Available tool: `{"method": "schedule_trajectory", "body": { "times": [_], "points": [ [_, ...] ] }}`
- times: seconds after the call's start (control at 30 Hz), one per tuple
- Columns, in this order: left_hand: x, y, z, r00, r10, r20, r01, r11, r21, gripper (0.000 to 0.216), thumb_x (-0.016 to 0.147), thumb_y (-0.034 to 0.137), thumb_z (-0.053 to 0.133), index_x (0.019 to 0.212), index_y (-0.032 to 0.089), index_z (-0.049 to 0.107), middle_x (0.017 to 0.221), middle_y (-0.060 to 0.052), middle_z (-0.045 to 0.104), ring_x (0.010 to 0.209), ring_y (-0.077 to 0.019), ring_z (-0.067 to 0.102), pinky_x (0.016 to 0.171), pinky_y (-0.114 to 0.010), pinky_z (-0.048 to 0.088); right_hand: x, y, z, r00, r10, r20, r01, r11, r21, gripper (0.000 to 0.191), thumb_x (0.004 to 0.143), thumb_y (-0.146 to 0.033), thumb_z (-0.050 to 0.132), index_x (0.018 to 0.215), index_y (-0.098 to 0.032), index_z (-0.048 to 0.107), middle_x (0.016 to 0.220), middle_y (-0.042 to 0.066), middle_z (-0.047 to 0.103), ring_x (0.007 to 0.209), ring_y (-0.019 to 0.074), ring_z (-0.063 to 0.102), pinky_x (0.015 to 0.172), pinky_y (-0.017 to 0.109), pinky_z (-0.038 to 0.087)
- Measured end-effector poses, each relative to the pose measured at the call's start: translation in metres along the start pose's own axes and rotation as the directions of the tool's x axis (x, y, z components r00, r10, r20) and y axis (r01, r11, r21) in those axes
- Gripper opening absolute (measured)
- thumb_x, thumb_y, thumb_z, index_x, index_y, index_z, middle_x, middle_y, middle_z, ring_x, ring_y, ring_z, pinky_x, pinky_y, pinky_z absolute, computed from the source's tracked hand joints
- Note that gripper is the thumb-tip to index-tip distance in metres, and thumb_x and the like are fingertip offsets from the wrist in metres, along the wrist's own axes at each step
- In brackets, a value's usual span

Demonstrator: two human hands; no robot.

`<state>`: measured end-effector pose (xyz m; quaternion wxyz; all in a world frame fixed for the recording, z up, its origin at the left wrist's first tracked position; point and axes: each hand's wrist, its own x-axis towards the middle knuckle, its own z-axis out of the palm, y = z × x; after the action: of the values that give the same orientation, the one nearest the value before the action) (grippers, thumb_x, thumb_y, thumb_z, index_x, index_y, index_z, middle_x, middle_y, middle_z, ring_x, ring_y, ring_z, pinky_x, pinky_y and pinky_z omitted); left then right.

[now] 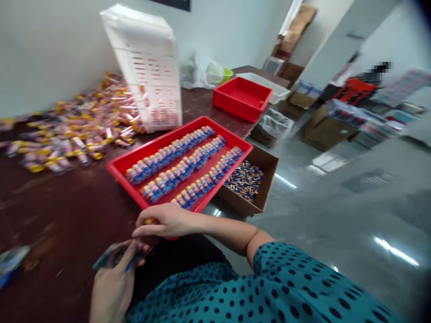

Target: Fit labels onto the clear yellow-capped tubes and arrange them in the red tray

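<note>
Low in the view, my left hand (117,273) is closed on a small bundle of blue-green plastic sleeves (106,258); blur hides their print. My right hand (164,220) is just above it, fingers curled round a small yellow-capped bottle (149,221), mostly hidden by the hand. Beyond the right hand lies a red tray (126,184), its near corner close to my wrist. Three rows of small yellow-capped bottles (183,163) with blue lower parts stand in the tray.
A heap of yellow-capped pink bottles (77,125) spreads by the wall, beside a tilted white basket (156,85). Another red tray (235,107) sits at the back. A cardboard box (269,179) of bottles stands beyond the table edge. More sleeves (13,262) lie at left.
</note>
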<state>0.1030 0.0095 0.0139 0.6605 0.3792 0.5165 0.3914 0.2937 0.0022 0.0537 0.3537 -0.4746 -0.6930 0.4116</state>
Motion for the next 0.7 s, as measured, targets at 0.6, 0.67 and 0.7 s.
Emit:
{"method": "schedule_trajectory", "body": {
  "times": [0.6,0.67,0.7],
  "points": [
    [-0.004,0.011,-0.027,0.968,-0.083,0.235,0.051,0.989,0.140,0.022,0.073,0.035,0.079,0.072,0.015,0.071,0.060,0.000,0.065,0.050,-0.0088,0.052,0.050,-0.021,0.043,0.010,0.010,0.004,1.000,0.029,0.006,-0.030,0.996,0.087,0.020,0.094,-0.031,0.050,0.092,-0.016,0.062,0.079,-0.001,0.058,0.072,0.0109,0.051,0.068,0.023,0.040],
    [-0.002,0.007,-0.029,0.974,-0.076,0.213,0.057,0.994,0.091,0.022,0.070,0.035,0.081,0.071,0.015,0.072,0.061,0.000,0.066,0.051,-0.0094,0.052,0.047,-0.021,0.040,0.011,0.016,-0.002,0.996,0.086,-0.021,-0.080,0.976,0.205,0.027,0.096,-0.032,0.044,0.108,-0.017,0.063,0.087,0.001,0.061,0.078,0.0122,0.055,0.074,0.025,0.044],
    [-0.001,0.005,-0.029,0.977,-0.074,0.201,0.063,0.996,0.062,0.022,0.068,0.035,0.082,0.071,0.016,0.072,0.062,0.000,0.066,0.052,-0.0097,0.051,0.046,-0.021,0.038,0.012,0.020,-0.005,0.992,0.119,-0.038,-0.103,0.952,0.288,0.030,0.096,-0.033,0.044,0.115,-0.018,0.062,0.090,0.002,0.061,0.079,0.0125,0.056,0.076,0.026,0.047]
  ]
}}
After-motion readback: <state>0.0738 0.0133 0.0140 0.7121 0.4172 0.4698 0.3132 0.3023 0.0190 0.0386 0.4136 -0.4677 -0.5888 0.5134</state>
